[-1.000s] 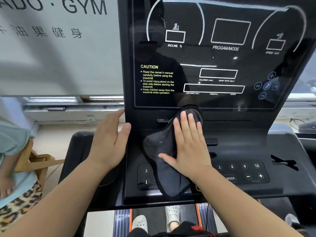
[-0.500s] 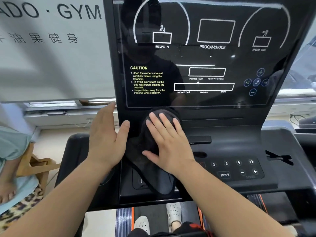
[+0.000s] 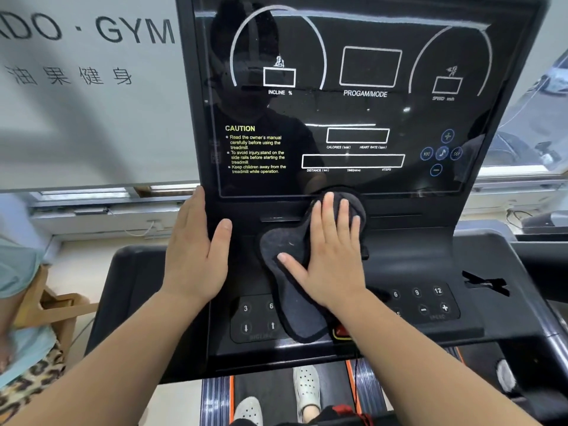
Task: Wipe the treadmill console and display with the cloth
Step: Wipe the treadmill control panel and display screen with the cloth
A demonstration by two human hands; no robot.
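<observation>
Cloth [image 3: 296, 315] under flat right hand [image 3: 332, 262]

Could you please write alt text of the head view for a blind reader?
The right hand presses a dark cloth flat on the console just below the display; the left hand rests at its left edge.

This is a gym. A big sign [image 3: 135, 30] on the wall says GYM, and a treadmill [image 3: 353, 118] with a dark screen stands here.
</observation>
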